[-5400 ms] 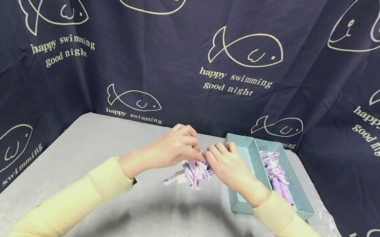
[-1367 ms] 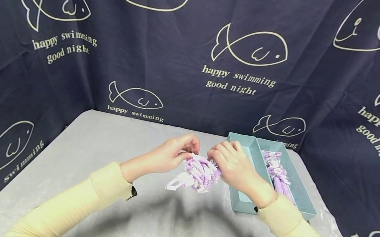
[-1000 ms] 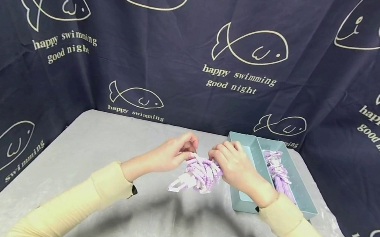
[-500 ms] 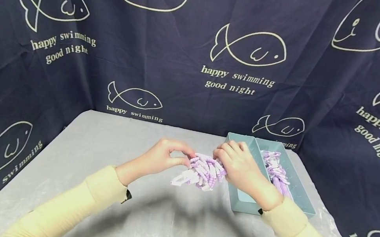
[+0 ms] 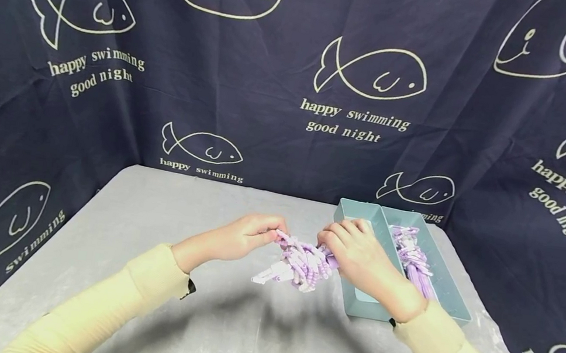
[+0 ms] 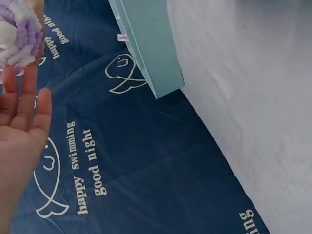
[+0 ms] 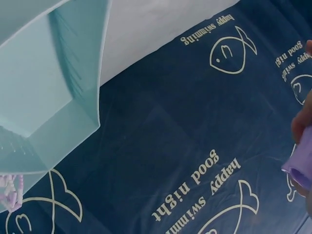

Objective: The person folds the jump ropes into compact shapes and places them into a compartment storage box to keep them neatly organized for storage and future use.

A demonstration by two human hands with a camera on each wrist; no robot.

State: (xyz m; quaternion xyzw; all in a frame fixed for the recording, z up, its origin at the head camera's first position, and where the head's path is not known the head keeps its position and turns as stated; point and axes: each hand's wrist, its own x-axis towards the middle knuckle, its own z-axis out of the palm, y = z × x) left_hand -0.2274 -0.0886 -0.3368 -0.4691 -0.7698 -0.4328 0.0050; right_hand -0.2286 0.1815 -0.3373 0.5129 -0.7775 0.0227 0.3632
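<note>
In the head view, a bundle of purple-and-white ribbed strips (image 5: pixel 304 264) is held above the table between both hands. A pale loop sticks out at its lower left. My right hand (image 5: pixel 358 256) grips its right end, where the right wrist view shows a smooth purple tube (image 7: pixel 302 161) with an open end. At the upper left, the thumb and forefinger of my left hand (image 5: pixel 241 236) pinch one strip pulled out from the bundle. The left wrist view shows this hand's other fingers (image 6: pixel 27 97) extended below the bundle; its thumb and forefinger are out of view there.
Two long teal bins (image 5: pixel 367 310) stand side by side at the right of the grey table (image 5: pixel 179 205). A similar purple-and-white bundle (image 5: pixel 413 257) lies in the right-hand one. A dark fish-printed cloth (image 5: pixel 273 81) hangs behind and at both sides.
The left thumb and fingers have parted and closed again on a strip, now stretched leftward. Since the oldest frame, the bundle and right hand have shifted slightly right and down.
</note>
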